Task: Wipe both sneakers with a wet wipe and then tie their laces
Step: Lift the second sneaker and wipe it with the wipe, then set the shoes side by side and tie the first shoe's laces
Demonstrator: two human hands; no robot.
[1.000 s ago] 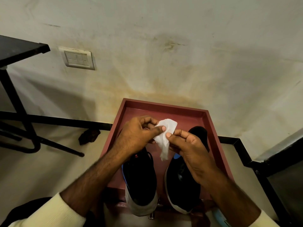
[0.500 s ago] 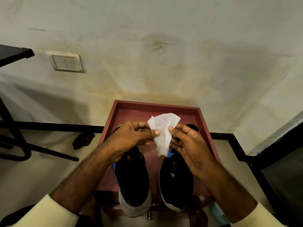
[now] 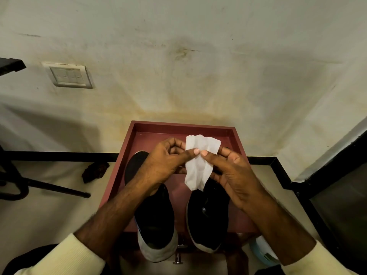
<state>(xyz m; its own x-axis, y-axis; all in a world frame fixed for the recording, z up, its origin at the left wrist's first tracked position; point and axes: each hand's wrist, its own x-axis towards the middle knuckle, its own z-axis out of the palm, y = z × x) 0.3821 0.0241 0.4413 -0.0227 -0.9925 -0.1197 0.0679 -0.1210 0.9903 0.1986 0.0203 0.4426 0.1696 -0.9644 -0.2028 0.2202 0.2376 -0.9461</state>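
Observation:
Two black sneakers with pale soles stand side by side in a dark red tray (image 3: 127,147), heels toward me: the left sneaker (image 3: 155,221) and the right sneaker (image 3: 208,219). Above them I hold a white wet wipe (image 3: 198,167) spread upright between both hands. My left hand (image 3: 164,161) pinches its left edge with thumb and fingers. My right hand (image 3: 232,171) pinches the wipe's right edge, thumb tip next to the left thumb. The hands hide the sneakers' toes and laces.
The tray sits against a stained pale wall with a switch plate (image 3: 68,76) at the left. Black metal furniture legs (image 3: 49,187) and a small dark object (image 3: 95,171) lie on the floor to the left. A dark frame (image 3: 309,195) borders the right. A light blue pack (image 3: 262,249) lies at bottom right.
The wipe has been unfolded wider between my hands and raised slightly. My view has shifted a little, so the tray sits more centred.

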